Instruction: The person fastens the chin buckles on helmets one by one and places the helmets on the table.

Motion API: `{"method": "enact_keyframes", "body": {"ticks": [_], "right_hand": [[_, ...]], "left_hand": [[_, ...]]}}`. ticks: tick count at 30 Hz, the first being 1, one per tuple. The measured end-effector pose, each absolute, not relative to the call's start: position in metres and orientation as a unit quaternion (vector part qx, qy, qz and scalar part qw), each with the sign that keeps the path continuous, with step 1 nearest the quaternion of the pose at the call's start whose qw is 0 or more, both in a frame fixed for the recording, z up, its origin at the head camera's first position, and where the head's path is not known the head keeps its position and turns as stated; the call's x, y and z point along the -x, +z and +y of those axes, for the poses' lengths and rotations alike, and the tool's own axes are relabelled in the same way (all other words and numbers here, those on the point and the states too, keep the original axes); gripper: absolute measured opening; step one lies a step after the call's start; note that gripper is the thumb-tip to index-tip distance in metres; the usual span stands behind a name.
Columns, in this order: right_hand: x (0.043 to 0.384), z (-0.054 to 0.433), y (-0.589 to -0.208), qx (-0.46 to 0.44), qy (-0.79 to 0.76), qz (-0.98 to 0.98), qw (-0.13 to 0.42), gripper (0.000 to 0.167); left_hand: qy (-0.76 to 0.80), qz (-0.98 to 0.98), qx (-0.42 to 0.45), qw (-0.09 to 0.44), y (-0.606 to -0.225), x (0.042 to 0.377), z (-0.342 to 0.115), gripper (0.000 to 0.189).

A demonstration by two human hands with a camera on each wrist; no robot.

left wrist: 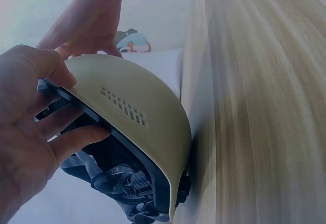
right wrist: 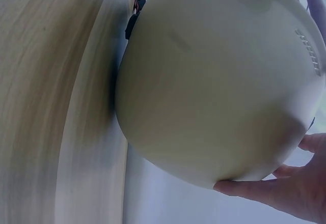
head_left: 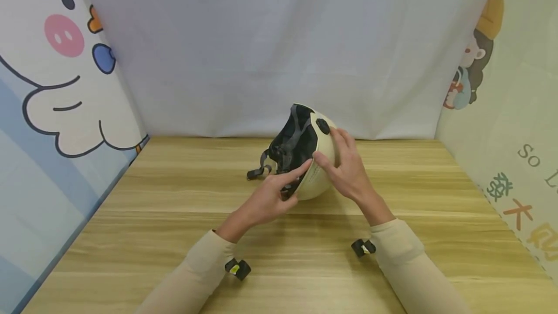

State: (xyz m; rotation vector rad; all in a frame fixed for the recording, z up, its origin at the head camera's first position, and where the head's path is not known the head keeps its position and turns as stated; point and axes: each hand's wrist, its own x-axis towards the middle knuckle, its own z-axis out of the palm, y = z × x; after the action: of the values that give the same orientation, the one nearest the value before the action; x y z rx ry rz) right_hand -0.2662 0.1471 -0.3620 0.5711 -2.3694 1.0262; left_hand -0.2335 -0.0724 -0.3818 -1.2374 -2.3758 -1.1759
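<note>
your left hand [head_left: 271,198] pinches the near rim of the helmet [head_left: 317,183], your right hand [head_left: 350,171] holds its shell; it lies between them, toward the bench's [head_left: 174,183] far edge, opening facing the left edge.

Can't see the whole bare left hand [head_left: 267,200], some fingertips vanish inside the rounded cream hard-shell helmet [head_left: 320,178]. Both beige fabric sleeves [head_left: 189,273] get chopped at the head view's bottom edge, and the yellow-green wrist patch [head_left: 235,269] is too tiny to make out.
</note>
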Motion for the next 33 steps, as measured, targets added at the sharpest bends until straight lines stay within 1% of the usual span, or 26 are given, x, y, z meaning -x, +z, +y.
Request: {"method": "enact_keyframes", "body": {"ticks": [7,15,21,33], "right_hand": [[0.2652,0.1478,-0.3613,-0.206,0.381,-0.867,0.245,0.075],[0.2657,0.1475,-0.3584,-0.239,0.408,-0.843,0.257,0.076],[0.2651,0.1483,-0.3564,-0.253,0.384,-0.847,0.268,0.068],[0.264,0.1504,-0.356,-0.253,0.376,-0.856,0.249,0.063]], "left_hand": [[-0.395,-0.808,0.425,0.108,-0.3824,0.2332,-0.0714,0.081],[-0.39,-0.804,0.434,0.118,-0.3826,0.2343,-0.0717,0.08],[-0.394,-0.8,0.437,0.119,-0.3822,0.2348,-0.0729,0.075],[-0.373,-0.808,0.442,0.109,-0.3814,0.2349,-0.0749,0.076]]}}
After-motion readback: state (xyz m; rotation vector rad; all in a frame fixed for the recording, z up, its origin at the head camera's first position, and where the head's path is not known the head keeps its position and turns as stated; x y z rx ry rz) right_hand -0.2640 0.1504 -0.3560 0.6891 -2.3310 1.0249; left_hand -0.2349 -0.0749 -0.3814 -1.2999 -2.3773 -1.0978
